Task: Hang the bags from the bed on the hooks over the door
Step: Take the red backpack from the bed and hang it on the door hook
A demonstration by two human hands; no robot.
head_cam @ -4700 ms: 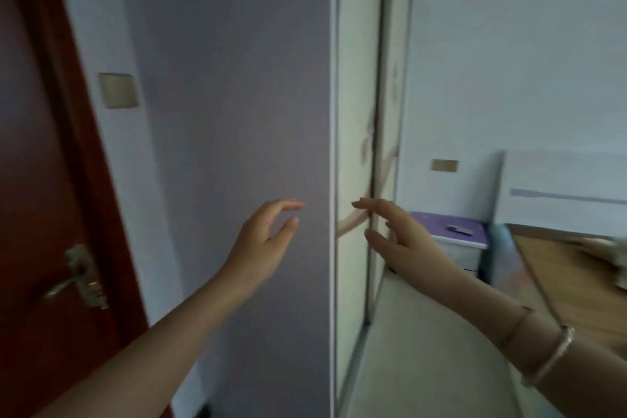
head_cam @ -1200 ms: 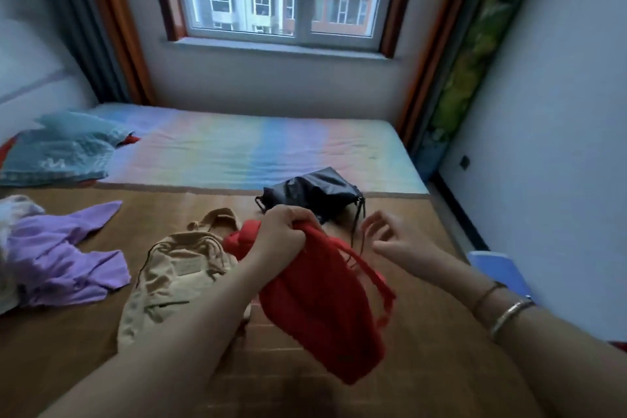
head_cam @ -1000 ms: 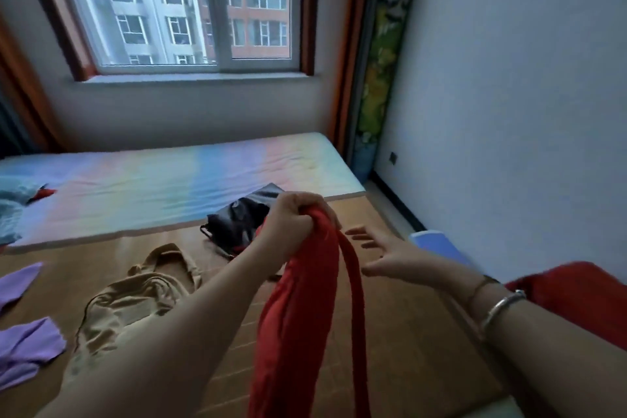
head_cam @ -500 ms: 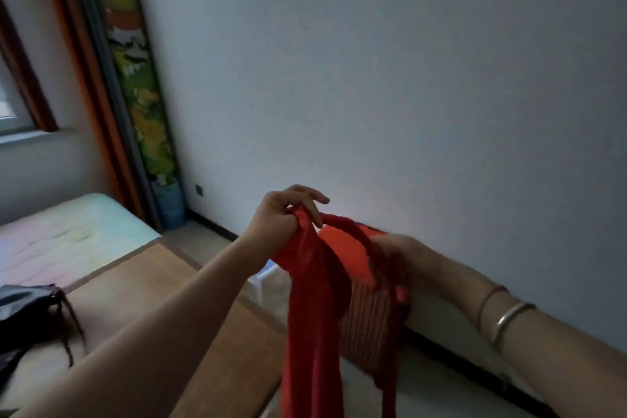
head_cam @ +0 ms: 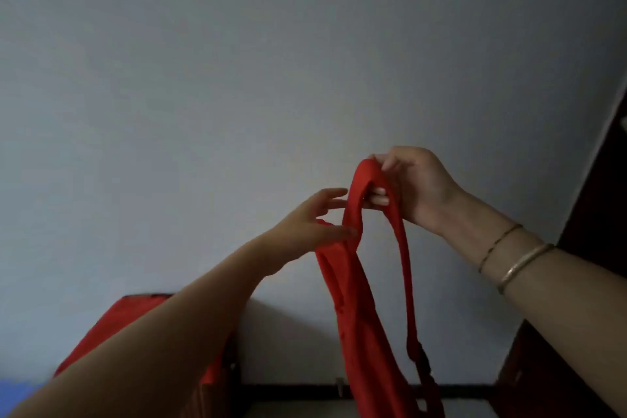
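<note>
A red fabric bag [head_cam: 363,316] hangs in front of me against a pale wall. My right hand [head_cam: 412,187] grips the top of its long red strap [head_cam: 405,265], lifting it as a loop. My left hand [head_cam: 312,227] is lower and to the left, its thumb and fingers pinching the bag's upper edge while the other fingers spread out. The bag's lower part runs out of view at the bottom. No hooks show, and the bed with the other bags is out of view.
A dark red-brown door edge [head_cam: 597,200] runs along the right side. A red-topped object [head_cam: 112,332] sits low at the left by the wall, with something blue [head_cam: 13,390] at the bottom left corner. A dark baseboard [head_cam: 298,390] lines the wall's foot.
I picked the red bag off the bed with my left hand and turned right toward the wall. My right hand has taken the strap and raised it; my left hand now holds the bag's edge lower down.
</note>
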